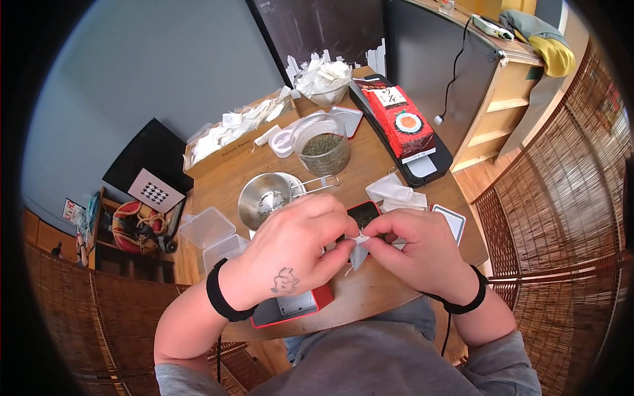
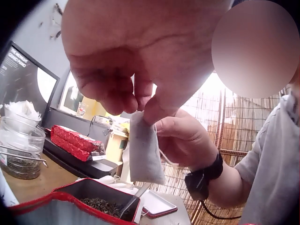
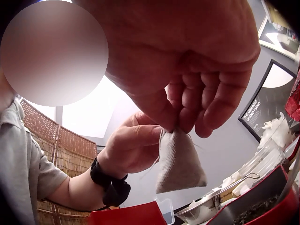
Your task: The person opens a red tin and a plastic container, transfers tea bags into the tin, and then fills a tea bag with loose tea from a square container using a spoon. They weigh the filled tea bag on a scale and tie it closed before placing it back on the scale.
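Both hands meet over the near part of the table at a small white drawstring pouch, a tea bag [image 1: 358,256]. My left hand [image 1: 297,241] pinches its gathered top between thumb and fingers. Close beside it, my right hand [image 1: 422,251] pinches the same neck from the other side. The filled tea bag [image 2: 146,154] hangs upright below the fingertips, and a thin string trails from its top. In the left wrist view, a red-rimmed dark box [image 2: 70,188] under the bag holds dried leaves [image 2: 101,206] and a metal spoon [image 2: 135,199].
A steel pot [image 1: 246,201] and a clear jar of leaves [image 1: 323,153] stand behind the hands. Unused white bags [image 1: 394,191] lie at right, beyond them a red packet [image 1: 403,122]. A long carton [image 1: 247,138], a clear plastic box [image 1: 210,228] and a red box [image 1: 323,297] are left and near.
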`<state>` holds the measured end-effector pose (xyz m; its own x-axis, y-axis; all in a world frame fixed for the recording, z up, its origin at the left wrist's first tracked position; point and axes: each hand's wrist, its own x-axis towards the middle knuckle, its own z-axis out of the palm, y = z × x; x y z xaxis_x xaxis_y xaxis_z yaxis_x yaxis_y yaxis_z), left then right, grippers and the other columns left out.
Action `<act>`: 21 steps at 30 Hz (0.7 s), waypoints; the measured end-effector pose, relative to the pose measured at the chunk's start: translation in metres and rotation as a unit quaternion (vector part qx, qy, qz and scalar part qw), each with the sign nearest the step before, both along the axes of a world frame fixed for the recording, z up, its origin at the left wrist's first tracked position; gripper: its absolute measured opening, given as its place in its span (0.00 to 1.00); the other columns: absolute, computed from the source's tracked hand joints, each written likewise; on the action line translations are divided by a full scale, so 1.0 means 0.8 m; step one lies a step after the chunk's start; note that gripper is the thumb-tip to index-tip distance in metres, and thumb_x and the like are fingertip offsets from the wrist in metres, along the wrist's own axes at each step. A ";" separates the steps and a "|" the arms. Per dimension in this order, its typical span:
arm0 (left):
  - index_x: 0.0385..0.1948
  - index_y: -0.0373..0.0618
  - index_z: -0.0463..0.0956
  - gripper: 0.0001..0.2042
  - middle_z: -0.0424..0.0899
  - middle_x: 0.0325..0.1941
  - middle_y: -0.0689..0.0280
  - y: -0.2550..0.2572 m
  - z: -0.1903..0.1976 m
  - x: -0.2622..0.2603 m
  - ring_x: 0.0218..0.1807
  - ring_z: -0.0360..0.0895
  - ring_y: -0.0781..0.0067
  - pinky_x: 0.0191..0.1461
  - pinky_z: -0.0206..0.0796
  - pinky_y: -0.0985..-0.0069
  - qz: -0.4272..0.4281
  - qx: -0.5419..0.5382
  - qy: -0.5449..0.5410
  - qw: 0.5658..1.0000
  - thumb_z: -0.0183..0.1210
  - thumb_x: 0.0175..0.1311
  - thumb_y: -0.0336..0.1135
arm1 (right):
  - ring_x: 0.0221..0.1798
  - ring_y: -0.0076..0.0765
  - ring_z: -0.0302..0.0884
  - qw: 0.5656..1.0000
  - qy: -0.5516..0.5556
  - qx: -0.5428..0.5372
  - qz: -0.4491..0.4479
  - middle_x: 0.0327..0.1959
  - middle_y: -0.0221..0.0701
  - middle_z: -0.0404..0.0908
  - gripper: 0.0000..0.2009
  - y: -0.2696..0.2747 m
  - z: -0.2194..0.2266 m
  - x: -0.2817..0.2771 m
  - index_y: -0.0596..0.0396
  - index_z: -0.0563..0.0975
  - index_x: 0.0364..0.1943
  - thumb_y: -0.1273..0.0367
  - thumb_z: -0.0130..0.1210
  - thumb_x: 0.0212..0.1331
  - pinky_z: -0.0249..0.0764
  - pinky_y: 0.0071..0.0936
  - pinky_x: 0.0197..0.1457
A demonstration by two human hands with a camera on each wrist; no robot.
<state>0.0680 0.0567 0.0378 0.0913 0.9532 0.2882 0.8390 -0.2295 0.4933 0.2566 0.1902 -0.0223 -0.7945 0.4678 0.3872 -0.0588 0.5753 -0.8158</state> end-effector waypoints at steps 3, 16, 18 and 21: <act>0.36 0.41 0.83 0.06 0.83 0.39 0.60 0.000 0.004 -0.002 0.42 0.83 0.54 0.47 0.76 0.62 -0.011 -0.035 0.024 0.999 0.66 0.59 0.23 | 0.34 0.45 0.87 0.999 -0.004 0.032 0.003 0.32 0.35 0.88 0.05 0.001 0.006 0.002 0.52 0.86 0.38 0.69 0.68 0.61 0.81 0.37 0.38; 0.38 0.43 0.84 0.08 0.84 0.40 0.62 -0.001 0.010 -0.006 0.41 0.83 0.55 0.46 0.76 0.62 -0.035 0.013 0.033 0.999 0.69 0.59 0.23 | 0.38 0.40 0.84 0.991 0.016 0.108 0.078 0.38 0.30 0.83 0.09 0.020 0.022 -0.003 0.51 0.85 0.43 0.67 0.69 0.59 0.80 0.36 0.39; 0.38 0.43 0.85 0.08 0.84 0.40 0.62 -0.002 0.010 -0.005 0.40 0.83 0.57 0.45 0.76 0.63 -0.037 0.056 0.058 0.996 0.71 0.57 0.23 | 0.38 0.39 0.84 0.990 0.008 0.114 0.084 0.37 0.30 0.82 0.09 0.021 0.025 -0.003 0.51 0.85 0.42 0.67 0.69 0.60 0.80 0.35 0.40; 0.37 0.44 0.85 0.09 0.83 0.40 0.63 -0.004 0.010 -0.004 0.40 0.83 0.58 0.45 0.76 0.64 -0.046 0.074 0.063 0.994 0.72 0.56 0.23 | 0.37 0.38 0.83 0.989 -0.016 0.090 0.116 0.35 0.30 0.81 0.08 0.023 0.031 -0.002 0.51 0.84 0.41 0.66 0.69 0.60 0.80 0.35 0.40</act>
<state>0.0646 0.0534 0.0459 0.2196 0.8874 0.4054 0.8640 -0.3698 0.3416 0.2552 0.2082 0.0028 -0.8859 0.1979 0.4195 -0.1812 0.6849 -0.7057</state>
